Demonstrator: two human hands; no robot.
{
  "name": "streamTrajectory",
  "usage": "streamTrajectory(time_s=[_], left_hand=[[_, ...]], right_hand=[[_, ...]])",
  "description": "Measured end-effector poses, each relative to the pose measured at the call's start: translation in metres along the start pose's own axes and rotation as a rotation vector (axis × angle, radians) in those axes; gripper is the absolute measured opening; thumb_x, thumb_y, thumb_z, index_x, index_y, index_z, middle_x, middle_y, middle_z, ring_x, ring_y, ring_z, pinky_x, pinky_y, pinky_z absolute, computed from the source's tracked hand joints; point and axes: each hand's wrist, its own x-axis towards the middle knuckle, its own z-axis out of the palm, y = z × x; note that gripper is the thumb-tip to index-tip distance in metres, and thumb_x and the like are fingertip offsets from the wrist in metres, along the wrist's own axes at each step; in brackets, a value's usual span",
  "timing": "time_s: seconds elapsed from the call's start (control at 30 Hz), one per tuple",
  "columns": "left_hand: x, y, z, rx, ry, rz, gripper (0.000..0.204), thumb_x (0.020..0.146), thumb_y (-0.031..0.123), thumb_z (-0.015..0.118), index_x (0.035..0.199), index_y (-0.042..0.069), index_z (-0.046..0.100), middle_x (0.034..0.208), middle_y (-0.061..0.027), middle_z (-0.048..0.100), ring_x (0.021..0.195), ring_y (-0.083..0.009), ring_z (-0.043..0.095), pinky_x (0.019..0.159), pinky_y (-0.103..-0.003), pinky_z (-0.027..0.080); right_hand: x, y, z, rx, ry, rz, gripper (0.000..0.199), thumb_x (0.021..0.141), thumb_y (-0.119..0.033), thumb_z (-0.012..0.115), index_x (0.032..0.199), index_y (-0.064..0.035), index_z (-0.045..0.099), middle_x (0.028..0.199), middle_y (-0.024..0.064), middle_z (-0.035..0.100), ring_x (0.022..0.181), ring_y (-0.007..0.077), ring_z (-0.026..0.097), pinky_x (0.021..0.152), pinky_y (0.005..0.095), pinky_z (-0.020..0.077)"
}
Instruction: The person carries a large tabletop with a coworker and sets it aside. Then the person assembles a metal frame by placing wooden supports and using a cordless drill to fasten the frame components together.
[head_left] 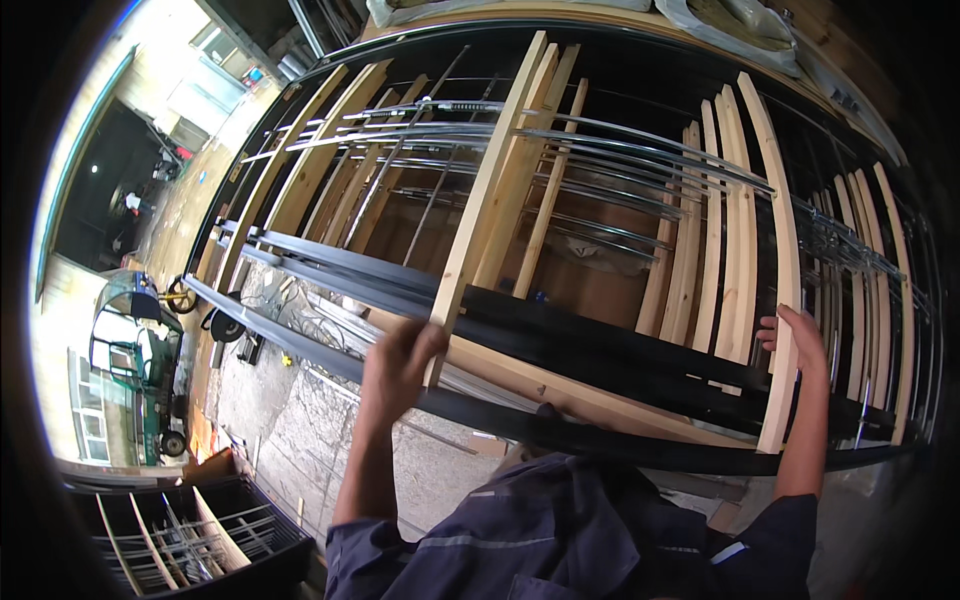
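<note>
Two slats, one hand at the near part of each.

Left hand (405, 362) clenched round the left slat (492, 195), close to its near end; right hand (808, 345) curled round the right slat (779, 200), firmness unclear. From the fingers both long axes run away front to back, left slat's far end leaning right; each slat nearest its own hand. Metal rods (468, 106) farther off, crosswise.

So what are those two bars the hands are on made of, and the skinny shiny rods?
The left bar and right bar look like bare wood: pale yellow-brown, with faint grain. The skinny rods seem to be smooth metal, since they gleam silvery; whether they're plated or just polished, I can't tell.
</note>
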Motion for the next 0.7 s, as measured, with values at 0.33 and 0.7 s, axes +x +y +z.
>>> streamTrajectory(time_s=[0.33, 0.7], left_hand=[[0.265, -0.037, 0.022, -0.398, -0.23, -0.215, 0.044, 0.099, 0.038, 0.065, 0.112, -0.005, 0.067, 0.077, -0.0103, 0.067, 0.062, -0.0177, 0.063, 0.056, -0.03, 0.049], [0.234, -0.026, 0.079, -0.104, 0.089, -0.083, 0.028, 0.094, 0.024, 0.065, 0.093, -0.004, 0.063, 0.072, -0.01, 0.062, 0.052, -0.0195, 0.057, 0.048, -0.033, 0.045]], right_hand=[[0.04, -0.01, -0.002, 0.092, -0.011, 0.034, 0.053, 0.09, -0.033, 0.075, 0.121, 0.0062, 0.059, 0.105, 0.0208, 0.07, 0.08, 0.0294, 0.073, 0.066, 0.0388, 0.0629], [0.021, -0.008, -0.004, -0.016, -0.016, -0.081, 0.028, 0.087, -0.024, 0.068, 0.085, 0.0042, 0.064, 0.07, 0.0131, 0.062, 0.059, 0.0213, 0.061, 0.055, 0.0347, 0.0506]])
